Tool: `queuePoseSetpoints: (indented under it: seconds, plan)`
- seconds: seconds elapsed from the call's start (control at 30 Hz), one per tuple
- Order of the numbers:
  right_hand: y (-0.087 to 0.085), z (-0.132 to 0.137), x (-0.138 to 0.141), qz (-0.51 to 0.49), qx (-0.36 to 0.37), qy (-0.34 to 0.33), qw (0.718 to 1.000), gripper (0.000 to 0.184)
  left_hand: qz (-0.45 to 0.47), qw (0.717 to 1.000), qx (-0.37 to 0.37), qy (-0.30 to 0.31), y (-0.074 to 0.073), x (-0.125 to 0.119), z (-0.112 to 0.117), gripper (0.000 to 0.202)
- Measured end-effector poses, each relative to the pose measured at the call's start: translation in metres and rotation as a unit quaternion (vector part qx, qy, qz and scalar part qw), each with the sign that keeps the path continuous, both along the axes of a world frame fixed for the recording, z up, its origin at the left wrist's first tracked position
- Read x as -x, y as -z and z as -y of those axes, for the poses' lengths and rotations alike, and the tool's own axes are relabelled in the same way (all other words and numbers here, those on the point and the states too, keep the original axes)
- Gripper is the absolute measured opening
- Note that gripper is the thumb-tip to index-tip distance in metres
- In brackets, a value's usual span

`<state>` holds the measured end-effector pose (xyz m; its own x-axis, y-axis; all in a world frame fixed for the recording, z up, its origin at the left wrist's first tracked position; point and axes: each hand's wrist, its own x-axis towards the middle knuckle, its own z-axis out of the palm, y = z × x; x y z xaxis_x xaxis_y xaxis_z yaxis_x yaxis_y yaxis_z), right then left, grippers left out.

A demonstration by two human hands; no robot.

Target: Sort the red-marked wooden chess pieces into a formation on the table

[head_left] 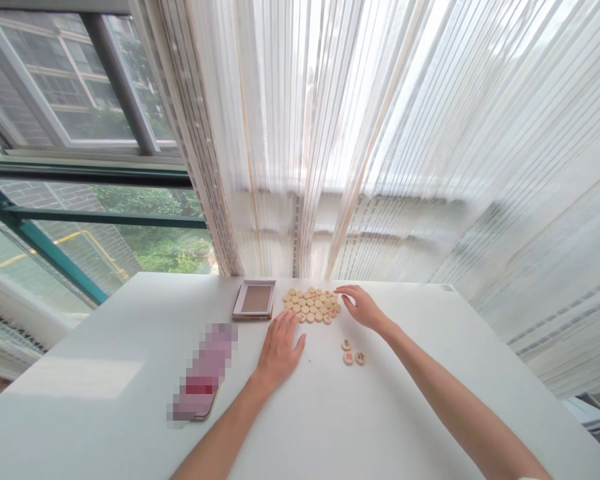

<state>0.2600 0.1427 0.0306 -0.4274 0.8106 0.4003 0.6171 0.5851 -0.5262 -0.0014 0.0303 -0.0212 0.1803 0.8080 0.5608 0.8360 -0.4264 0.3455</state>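
Observation:
A cluster of round wooden Chinese chess pieces (311, 309) lies close together near the table's far edge. Most show plain backs; a few show red characters. My left hand (279, 343) rests at the cluster's near left side, fingers stretched out and thumb apart, with nothing held. At the right side my right hand (363, 307) reaches in, thumb and forefinger apart, fingertips at the outer pieces; I see no piece in its grasp. Nearer me, below the right hand, three separate chess pieces (349, 358) lie face up, one with a red character and two with dark ones.
An open shallow box (236, 308) stands left of the cluster at the back of the white table (330, 427). A blurred pinkish, phone-like object (205, 377) lies left of my left arm. Behind the table hang striped string curtains (300, 133), with a window (105, 220) at left.

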Motion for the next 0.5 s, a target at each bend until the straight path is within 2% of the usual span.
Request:
queuePoseSetpoints:
  seconds: [0.1, 0.27, 0.5]
  plan:
    - [-0.004, -0.008, 0.013, 0.019, -0.009, -0.024, 0.999, 0.036, 0.024, 1.0, -0.006, 0.011, -0.001, 0.001, 0.0, 0.039]
    - [-0.007, -0.007, 0.027, 0.058, -0.015, -0.071, 0.996, 0.041, 0.097, 0.995, 0.008, 0.038, -0.007, 0.003, 0.001, 0.027]
    - [-0.005, 0.017, -0.003, 0.111, -0.011, -0.088, 0.99, 0.05, 0.152, 0.988, 0.0, 0.032, -0.005, 0.007, -0.003, 0.021]
